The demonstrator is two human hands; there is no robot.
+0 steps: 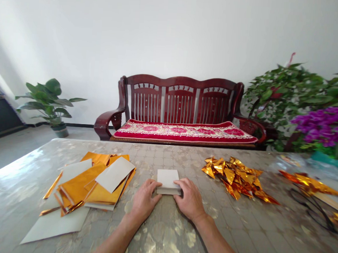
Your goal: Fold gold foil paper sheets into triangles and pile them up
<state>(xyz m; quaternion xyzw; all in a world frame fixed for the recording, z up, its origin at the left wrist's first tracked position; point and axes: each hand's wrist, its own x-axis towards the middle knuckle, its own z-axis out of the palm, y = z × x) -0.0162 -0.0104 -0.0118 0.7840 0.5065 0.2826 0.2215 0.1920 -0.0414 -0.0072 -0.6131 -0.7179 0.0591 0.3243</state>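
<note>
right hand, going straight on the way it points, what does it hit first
The right hand would meet the stack of white paper first; its fingers already seem to touch the stack's right end, though depth is hard to judge

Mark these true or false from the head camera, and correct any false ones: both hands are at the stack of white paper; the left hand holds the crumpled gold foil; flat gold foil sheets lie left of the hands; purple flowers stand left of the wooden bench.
1. The left hand and right hand are at the stack of white paper: true.
2. The left hand holds the crumpled gold foil: false; that foil lies on the table, right of the hands.
3. Flat gold foil sheets lie left of the hands: true.
4. Purple flowers stand left of the wooden bench: false; they stand to its right.
</note>
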